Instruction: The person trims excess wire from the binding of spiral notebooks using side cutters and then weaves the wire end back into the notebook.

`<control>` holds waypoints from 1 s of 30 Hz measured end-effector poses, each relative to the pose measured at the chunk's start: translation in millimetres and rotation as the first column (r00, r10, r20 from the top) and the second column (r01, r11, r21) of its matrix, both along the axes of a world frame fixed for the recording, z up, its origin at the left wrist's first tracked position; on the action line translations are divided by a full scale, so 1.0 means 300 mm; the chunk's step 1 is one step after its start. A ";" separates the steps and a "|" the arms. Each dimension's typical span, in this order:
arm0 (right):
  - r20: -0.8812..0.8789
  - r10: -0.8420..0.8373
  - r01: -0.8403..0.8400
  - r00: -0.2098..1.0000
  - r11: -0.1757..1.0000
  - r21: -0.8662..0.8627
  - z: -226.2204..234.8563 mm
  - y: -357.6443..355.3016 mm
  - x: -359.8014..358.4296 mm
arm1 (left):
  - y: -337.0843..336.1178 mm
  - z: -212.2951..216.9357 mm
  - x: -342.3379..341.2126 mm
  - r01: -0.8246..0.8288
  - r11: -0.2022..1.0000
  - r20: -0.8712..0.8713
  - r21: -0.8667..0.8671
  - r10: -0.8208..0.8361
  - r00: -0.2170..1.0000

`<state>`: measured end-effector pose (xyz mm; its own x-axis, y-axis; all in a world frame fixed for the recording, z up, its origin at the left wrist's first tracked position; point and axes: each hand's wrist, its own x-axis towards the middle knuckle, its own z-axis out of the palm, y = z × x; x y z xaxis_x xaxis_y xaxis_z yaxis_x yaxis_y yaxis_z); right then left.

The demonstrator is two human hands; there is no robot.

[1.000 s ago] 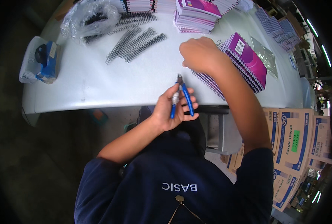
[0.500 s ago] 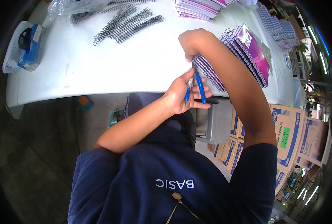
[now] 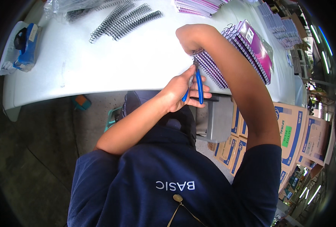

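Observation:
My left hand [image 3: 179,90] holds a pair of blue-handled pliers [image 3: 199,85], palm up. The handles stand slightly apart, and the loose fingers extend behind them. The plier jaws point away from me, at the near-left end of the coil on a purple spiral notebook [image 3: 213,70]. From the right, my right hand [image 3: 190,38] bends over that same corner, closed on it; most of its fingertips are hidden. Beside my right forearm lies a pile of purple spiral notebooks [image 3: 256,49], their dark coils showing.
Loose black spiral coils [image 3: 126,22] lie at the back left near a plastic bag [image 3: 69,7]. A blue tool [image 3: 28,47] sits in a clear tub [image 3: 8,56]. Unbound purple booklets [image 3: 198,5] stand behind. Below right are a grey bin [image 3: 219,117] and cardboard boxes [image 3: 292,132].
The whole view has shifted slightly, moving the table up and left. My right fingertips are tucked further out of sight at the notebook corner. The pliers stay at the coil's end.

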<state>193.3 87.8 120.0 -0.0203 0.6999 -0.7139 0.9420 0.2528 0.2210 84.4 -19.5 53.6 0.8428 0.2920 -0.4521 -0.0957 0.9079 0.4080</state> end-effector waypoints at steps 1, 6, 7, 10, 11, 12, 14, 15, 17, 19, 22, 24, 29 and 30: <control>-0.008 -0.020 0.020 1.000 1.000 0.000 0.006 -0.001 -0.004 | 0.003 -0.006 0.001 0.017 1.000 0.016 0.020 -0.018 1.000; -0.056 -0.061 0.061 0.997 0.998 0.006 0.019 -0.006 -0.010 | 0.028 -0.023 0.003 0.034 0.997 -0.040 0.067 -0.032 0.999; -0.066 -0.071 0.071 0.995 0.997 0.000 0.019 -0.004 -0.007 | 0.030 -0.029 0.000 0.045 0.995 -0.055 0.090 -0.040 0.998; -0.078 -0.075 0.075 0.994 0.997 -0.008 0.002 0.002 0.017 | 0.010 0.000 -0.008 0.090 0.978 -0.152 0.187 -0.061 0.986; -0.080 -0.066 0.066 0.995 0.998 -0.008 0.001 0.004 0.014 | 0.012 0.002 -0.013 0.089 0.982 -0.108 0.164 -0.072 0.992; -0.076 -0.073 0.072 0.994 0.997 -0.014 0.000 0.005 0.013 | 0.013 0.003 -0.018 0.090 0.986 -0.064 0.141 -0.081 0.995; -0.069 -0.084 0.083 0.994 0.996 -0.026 -0.001 0.007 0.008 | 0.016 -0.001 -0.019 0.087 0.989 -0.012 0.122 -0.086 0.996; -0.065 -0.075 0.074 0.995 0.997 -0.024 -0.003 0.008 0.006 | 0.021 -0.007 -0.013 0.082 0.989 -0.005 0.126 -0.082 0.997; -0.052 -0.062 0.060 0.997 0.998 -0.022 -0.005 0.011 0.007 | 0.024 -0.008 -0.009 0.080 0.987 -0.016 0.136 -0.079 0.997; -0.071 -0.092 0.089 0.993 0.995 -0.041 -0.006 0.017 0.014 | 0.023 -0.002 -0.009 0.085 0.986 -0.052 0.146 -0.078 0.996; -0.100 -0.091 0.084 0.991 0.994 -0.070 -0.006 0.020 0.027 | 0.025 0.000 -0.024 0.100 0.990 -0.008 0.104 -0.100 0.995; -0.106 -0.078 0.069 0.991 0.994 -0.086 -0.008 0.021 0.019 | 0.035 0.005 -0.020 0.091 0.989 -0.029 0.119 -0.089 0.996; -0.068 -0.077 0.072 0.995 0.995 -0.065 -0.011 0.021 0.022 | 0.048 -0.003 -0.020 0.093 0.991 -0.030 0.097 -0.091 0.995; -0.070 -0.078 0.074 0.994 0.995 -0.062 -0.013 0.021 0.027 | 0.042 0.009 -0.026 0.114 0.989 -0.038 0.090 -0.111 0.993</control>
